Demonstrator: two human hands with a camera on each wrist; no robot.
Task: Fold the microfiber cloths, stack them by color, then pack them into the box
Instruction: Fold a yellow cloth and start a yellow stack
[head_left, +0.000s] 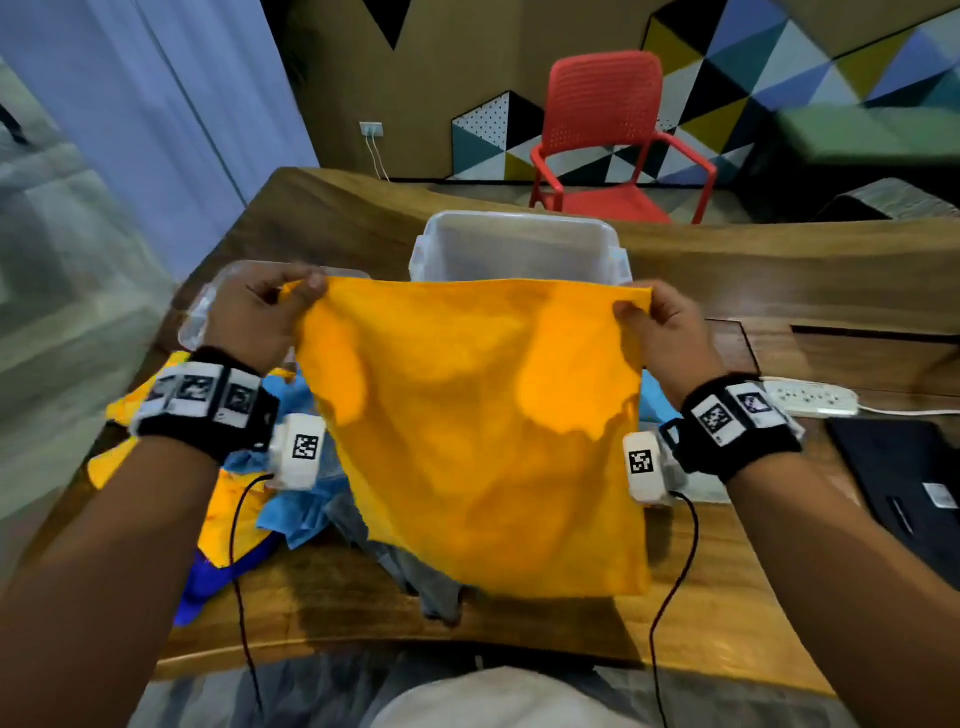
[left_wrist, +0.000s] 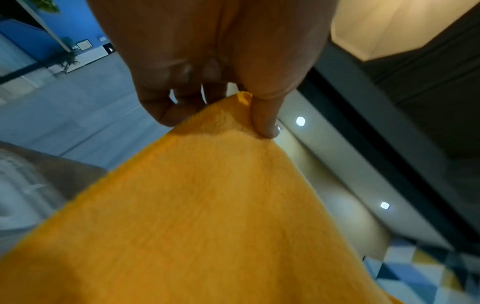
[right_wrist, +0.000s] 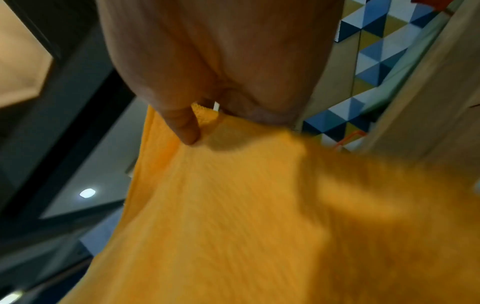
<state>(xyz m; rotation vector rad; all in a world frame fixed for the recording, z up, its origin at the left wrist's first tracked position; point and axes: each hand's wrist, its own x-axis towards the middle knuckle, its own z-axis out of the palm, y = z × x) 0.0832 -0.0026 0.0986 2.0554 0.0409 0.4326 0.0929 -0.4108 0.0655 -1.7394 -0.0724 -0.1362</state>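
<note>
An orange cloth (head_left: 467, 415) hangs spread out flat in the air above the wooden table (head_left: 779, 270). My left hand (head_left: 291, 296) pinches its upper left corner between thumb and fingers, and my right hand (head_left: 636, 306) pinches its upper right corner. The left wrist view shows the thumb pressed on the orange cloth (left_wrist: 207, 205) at its corner. In the right wrist view the orange cloth (right_wrist: 233, 216) drops away from the pinch. Behind the cloth stands a clear plastic box (head_left: 519, 239), open at the top. A heap of orange, light blue, dark blue and grey cloths (head_left: 270, 509) lies under my left arm.
The box's clear lid (head_left: 200, 312) lies left of the box, partly behind my left hand. A white power strip (head_left: 810, 397) and a black flat object (head_left: 898, 478) lie at the right. A red chair (head_left: 608, 135) stands beyond the table's far edge.
</note>
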